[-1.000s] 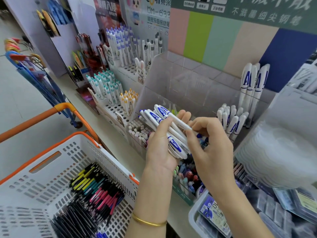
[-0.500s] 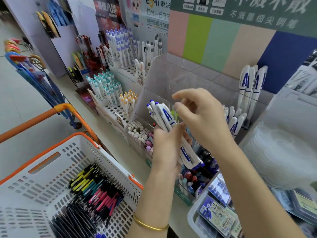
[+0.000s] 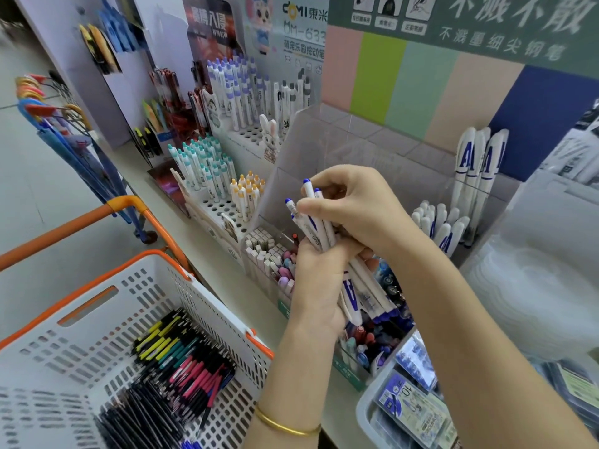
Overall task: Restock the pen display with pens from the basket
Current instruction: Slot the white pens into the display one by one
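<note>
the fingers [image 3: 337,189] of the right hand [image 3: 353,209] are curled and pinch the blue ends of a few white pens [image 3: 319,222] at the top of a bunch. the left hand [image 3: 311,280] has its fingers wrapped round the middle of that bunch. the bunch stands almost straight up, a bit tilted, just in front of the clear pen display [image 3: 324,140].

to do this step well, i think the right hand should pull out only one or two pens, straight up, so the others do not slip. the left hand should squeeze firm but not too hard. the pens should then go into the clear box next to the same kind of white pens [image 3: 437,228] on the right, not in with the teal pens [image 3: 201,166]. a loose grip could drop pens onto the desk [image 3: 223,280].

more pens [image 3: 191,367], black, pink and yellow, lie in the white basket [image 3: 207,296] at the lower left.
</note>
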The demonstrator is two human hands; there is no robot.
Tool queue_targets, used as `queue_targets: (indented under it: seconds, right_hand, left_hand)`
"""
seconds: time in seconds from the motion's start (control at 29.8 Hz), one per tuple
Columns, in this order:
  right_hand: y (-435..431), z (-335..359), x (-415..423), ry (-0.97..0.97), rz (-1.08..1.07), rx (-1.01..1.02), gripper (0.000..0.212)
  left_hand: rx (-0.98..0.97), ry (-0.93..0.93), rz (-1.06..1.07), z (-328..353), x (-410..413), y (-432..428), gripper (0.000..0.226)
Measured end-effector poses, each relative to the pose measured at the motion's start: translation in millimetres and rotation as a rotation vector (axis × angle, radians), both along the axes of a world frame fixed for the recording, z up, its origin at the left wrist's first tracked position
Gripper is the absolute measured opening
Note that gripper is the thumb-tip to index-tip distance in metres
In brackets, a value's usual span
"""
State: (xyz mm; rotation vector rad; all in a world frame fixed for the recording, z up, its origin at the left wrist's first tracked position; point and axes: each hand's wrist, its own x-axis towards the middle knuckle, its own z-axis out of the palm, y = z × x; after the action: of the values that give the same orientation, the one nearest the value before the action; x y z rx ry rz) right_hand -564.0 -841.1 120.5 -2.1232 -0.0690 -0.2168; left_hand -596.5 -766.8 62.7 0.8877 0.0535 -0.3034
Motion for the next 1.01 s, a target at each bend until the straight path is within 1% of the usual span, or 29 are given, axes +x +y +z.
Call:
queue_targets:
  seconds: [0.07, 0.13, 0.24, 0.3, 0.47, 0.64, 0.81, 0.87, 0.94, 1.01]
  right_hand:
    - [-4, -1, -1, 0.041, 0.011, 0.102, 0.014]
    - [-6, -1, -1, 0.073, 0.024, 0.197, 0.011]
    - [-9, -1, 0, 0.087, 0.048, 0.260, 0.006]
    - [-10, -1, -1, 0.106, 0.072, 0.317, 0.004]
    - [-11, -6, -1, 0.130, 0.069, 0.425, 0.009]
    - [-11, -9, -1, 0.144, 0.100, 0.572, 0.013]
    - [-13, -9, -2, 0.139, 0.116, 0.651, 0.013]
    - [-15, -9, -2, 0.106, 0.114, 0.711, 0.013]
    - [-18, -7, -1, 0.073, 0.090, 0.780, 0.013]
    - [-19, -5, 0, 0.009, 0.026, 0.870, 0.013]
  left_hand:
    - [-0.062, 0.015, -0.006, 0, 1, 1, 0.021]
    - [-0.126, 0.010, -0.022, 0, 2, 3, 0.026]
    - [-0.192, 0.006, -0.078, 3, 3, 8, 0.037]
    - [-0.211, 0.029, -0.095, 5, 2, 10, 0.037]
    - [-0.218, 0.067, -0.098, 6, 2, 12, 0.038]
    - [-0.270, 0.153, -0.133, 5, 4, 12, 0.051]
    - [-0.335, 0.209, -0.163, 0, 8, 11, 0.049]
    - [-0.351, 0.244, -0.178, -1, 9, 13, 0.038]
    - [-0.316, 0.257, -0.143, -5, 11, 14, 0.026]
    - [-0.297, 0.283, -0.089, -7, 13, 15, 0.026]
